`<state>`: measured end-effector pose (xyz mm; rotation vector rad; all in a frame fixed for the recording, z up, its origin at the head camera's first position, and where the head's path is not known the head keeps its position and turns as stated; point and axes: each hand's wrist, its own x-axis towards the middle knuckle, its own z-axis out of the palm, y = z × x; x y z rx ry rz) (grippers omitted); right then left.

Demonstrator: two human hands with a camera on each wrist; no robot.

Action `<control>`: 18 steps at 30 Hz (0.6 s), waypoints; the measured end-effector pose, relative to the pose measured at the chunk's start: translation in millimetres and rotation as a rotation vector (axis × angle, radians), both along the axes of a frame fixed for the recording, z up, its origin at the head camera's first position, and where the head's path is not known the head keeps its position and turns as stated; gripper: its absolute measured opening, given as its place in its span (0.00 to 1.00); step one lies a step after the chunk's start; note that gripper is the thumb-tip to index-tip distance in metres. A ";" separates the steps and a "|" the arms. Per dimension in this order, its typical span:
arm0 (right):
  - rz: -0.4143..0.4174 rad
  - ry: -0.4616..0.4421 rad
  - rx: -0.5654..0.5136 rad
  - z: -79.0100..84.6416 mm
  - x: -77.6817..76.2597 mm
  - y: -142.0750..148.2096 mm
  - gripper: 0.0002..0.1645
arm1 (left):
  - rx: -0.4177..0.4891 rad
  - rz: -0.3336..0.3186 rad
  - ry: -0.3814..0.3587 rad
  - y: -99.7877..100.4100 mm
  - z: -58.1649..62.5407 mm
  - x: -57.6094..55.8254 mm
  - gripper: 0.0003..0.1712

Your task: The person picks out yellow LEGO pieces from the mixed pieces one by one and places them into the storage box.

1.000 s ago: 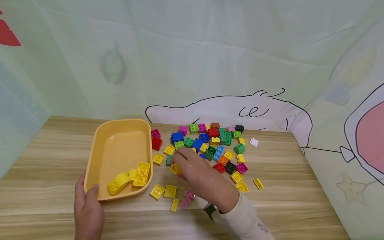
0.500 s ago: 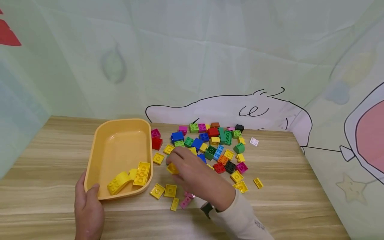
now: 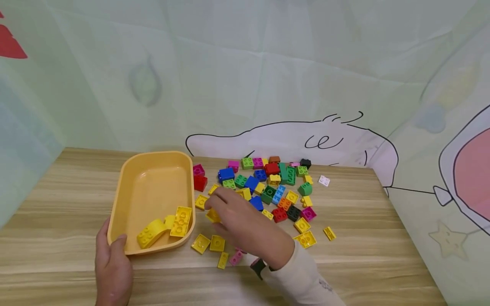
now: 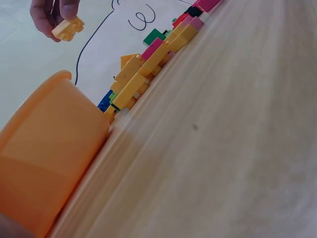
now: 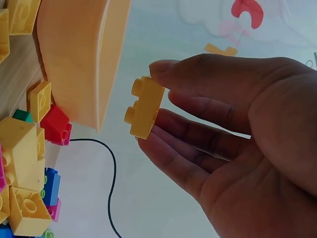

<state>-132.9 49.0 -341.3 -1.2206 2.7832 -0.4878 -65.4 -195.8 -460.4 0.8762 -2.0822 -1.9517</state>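
My left hand (image 3: pixel 113 267) grips the near left rim of an orange-yellow plastic tub (image 3: pixel 153 182), thumb over the edge. Inside the tub, at its near end, lie an arched yellow brick (image 3: pixel 151 233) and a long yellow brick (image 3: pixel 180 222), with a small yellow piece between them. To the right of the tub, my right hand (image 3: pixel 249 227) pinches a yellow toy brick (image 5: pixel 146 106) between thumb and fingertips, above the table. Its two visible studs point away from the palm in the right wrist view. The left wrist view also shows this brick (image 4: pixel 68 29), raised above the tub's rim.
Toy bricks in many colours lie scattered right of the tub, including a red brick (image 3: pixel 200 183) beside its wall and a white brick (image 3: pixel 324 181) farther right. Flat yellow pieces (image 3: pixel 217 243) lie near the front. A printed cloth (image 3: pixel 245 85) hangs behind the wooden table.
My right hand has moved left toward the tub, carrying the yellow brick and uncovering a blue brick behind it. The left hand and the tub have stayed in place.
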 end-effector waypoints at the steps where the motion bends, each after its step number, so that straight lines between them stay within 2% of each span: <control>1: 0.007 0.004 -0.002 0.1 0.1 -0.6 0.23 | 0.001 0.001 0.000 -0.1 0.0 0.2 0.30; 18: 0.056 0.026 -0.026 -3.3 -0.5 -14.1 0.23 | -0.006 -0.008 0.018 0.4 -0.2 1.4 0.30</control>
